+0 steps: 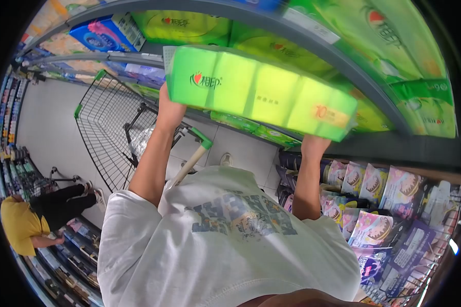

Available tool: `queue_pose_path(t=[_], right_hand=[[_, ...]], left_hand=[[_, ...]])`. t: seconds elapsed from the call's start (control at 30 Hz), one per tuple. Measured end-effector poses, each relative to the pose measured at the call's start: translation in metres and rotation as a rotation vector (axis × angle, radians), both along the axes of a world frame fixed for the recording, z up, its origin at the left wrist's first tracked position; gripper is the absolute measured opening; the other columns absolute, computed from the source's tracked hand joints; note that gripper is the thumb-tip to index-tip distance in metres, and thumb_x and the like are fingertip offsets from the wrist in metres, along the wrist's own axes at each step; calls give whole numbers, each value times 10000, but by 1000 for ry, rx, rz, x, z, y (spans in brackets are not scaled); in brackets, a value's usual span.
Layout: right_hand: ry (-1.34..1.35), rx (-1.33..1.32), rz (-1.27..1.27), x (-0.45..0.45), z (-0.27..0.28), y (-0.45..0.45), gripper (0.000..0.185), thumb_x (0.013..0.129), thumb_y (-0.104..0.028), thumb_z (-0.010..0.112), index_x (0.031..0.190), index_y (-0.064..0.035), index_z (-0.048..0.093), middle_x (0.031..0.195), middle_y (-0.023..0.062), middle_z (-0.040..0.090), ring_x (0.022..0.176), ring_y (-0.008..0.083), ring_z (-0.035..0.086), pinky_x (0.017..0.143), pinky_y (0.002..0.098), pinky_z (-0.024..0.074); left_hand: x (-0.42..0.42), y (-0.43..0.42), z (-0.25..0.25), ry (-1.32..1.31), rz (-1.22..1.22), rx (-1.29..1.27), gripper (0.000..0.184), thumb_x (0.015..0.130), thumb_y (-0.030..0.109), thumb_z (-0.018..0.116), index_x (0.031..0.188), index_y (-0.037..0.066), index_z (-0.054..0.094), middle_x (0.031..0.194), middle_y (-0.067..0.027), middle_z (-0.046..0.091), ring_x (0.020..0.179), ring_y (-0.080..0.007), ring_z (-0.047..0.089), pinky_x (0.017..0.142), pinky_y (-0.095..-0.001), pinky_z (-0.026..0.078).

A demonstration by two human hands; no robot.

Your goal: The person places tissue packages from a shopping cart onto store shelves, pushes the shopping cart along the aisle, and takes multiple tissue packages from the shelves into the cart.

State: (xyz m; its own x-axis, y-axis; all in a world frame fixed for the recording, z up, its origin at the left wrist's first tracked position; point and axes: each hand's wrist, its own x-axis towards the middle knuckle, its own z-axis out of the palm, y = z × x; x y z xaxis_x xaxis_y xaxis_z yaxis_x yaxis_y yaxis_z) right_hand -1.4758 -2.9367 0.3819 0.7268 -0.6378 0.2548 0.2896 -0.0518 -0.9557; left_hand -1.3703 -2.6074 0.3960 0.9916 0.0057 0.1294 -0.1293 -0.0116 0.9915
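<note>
Shelves [366,79] of packed goods curve around a pale tiled floor [43,110], with a shopping cart [110,128] standing to our left and a person in a yellow top [23,225] beyond it. We hold a long green tissue pack [261,92] out in front of us, raised before the shelves, its printed side toward us and its right end dipping in our view. Our left hand [172,108] clasps the lower corner at the left end, and our right hand [316,147] bears the lower edge near the other end; each grip is closed on the pack, though the fingers are mostly hidden behind it, so we cannot tell how tightly they curl. Handling it well calls for sharing the weight evenly between both hands and pressing only lightly, since it looks soft and slick. We should level the pack, leave room between its top edge and the shelves, and mind the cart handle [190,162] near our left forearm [155,158].
</note>
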Motion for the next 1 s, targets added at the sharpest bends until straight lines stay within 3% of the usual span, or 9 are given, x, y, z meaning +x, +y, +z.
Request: queue_pose_path(t=[0.1,0.17,0.27,0.4,0.5,0.6,0.63,0.77,1.0], right_hand=[[21,-164,-24,-10,1,22,302,961,-108,554,1245,-20,503,1185,67,537,1056,170,542,928,315,471],[74,-623,30,-14,-31,9,329,979,-139,532,1283,-25,479,1205,70,537,1065,180,547,950,330,469],[58,-319,258,-5,-1,61,366,988,-157,515,1327,-38,442,1245,68,523,1095,190,542,961,332,464],[170,-269,406,17,2,121,475,952,-203,586,1362,-45,407,1274,62,506,1144,193,518,1011,356,429],[55,59,686,33,-8,179,587,876,-131,645,1391,-39,378,1324,73,484,1228,221,474,1062,391,379],[60,390,872,36,-11,238,640,781,86,627,1375,13,403,1338,121,500,1223,250,493,1049,386,371],[76,394,878,38,-12,258,640,781,86,627,1375,13,403,1338,121,500,1223,250,493,1049,386,371],[259,313,1069,51,-12,353,594,752,63,640,1317,26,462,1268,134,544,1186,247,516,1018,367,386],[635,-82,1231,117,-97,458,492,759,-90,628,1223,17,506,1152,135,584,1063,256,567,934,370,442]], left_hand=[[-26,30,7,-30,15,3,221,807,19,643,1020,-39,631,931,-59,670,845,-116,584,752,-272,484],[-48,50,21,12,151,-24,218,791,20,653,999,-40,632,909,-54,667,816,-110,576,727,-279,488],[-74,90,27,-15,277,-104,229,770,17,656,989,-36,613,890,-42,649,785,-108,556,702,-276,479],[-109,145,16,32,473,-81,177,829,69,601,976,-27,615,881,-44,646,764,-104,551,687,-269,466],[-140,195,4,135,618,-133,183,847,86,586,984,-31,619,884,-46,651,768,-99,551,689,-267,464],[-163,238,-5,43,786,-334,172,811,48,593,962,-26,628,882,-63,643,815,-129,585,706,-281,477],[-170,252,-8,-8,867,-512,175,787,16,585,952,-23,630,882,-69,639,830,-146,598,715,-285,482],[-192,318,-22,-72,914,-505,243,708,-62,560,935,-17,631,903,-80,632,852,-186,608,726,-298,486],[-191,413,-138,238,880,-425,391,663,-99,552,1046,-26,582,998,-102,621,926,-212,572,829,-318,447]])
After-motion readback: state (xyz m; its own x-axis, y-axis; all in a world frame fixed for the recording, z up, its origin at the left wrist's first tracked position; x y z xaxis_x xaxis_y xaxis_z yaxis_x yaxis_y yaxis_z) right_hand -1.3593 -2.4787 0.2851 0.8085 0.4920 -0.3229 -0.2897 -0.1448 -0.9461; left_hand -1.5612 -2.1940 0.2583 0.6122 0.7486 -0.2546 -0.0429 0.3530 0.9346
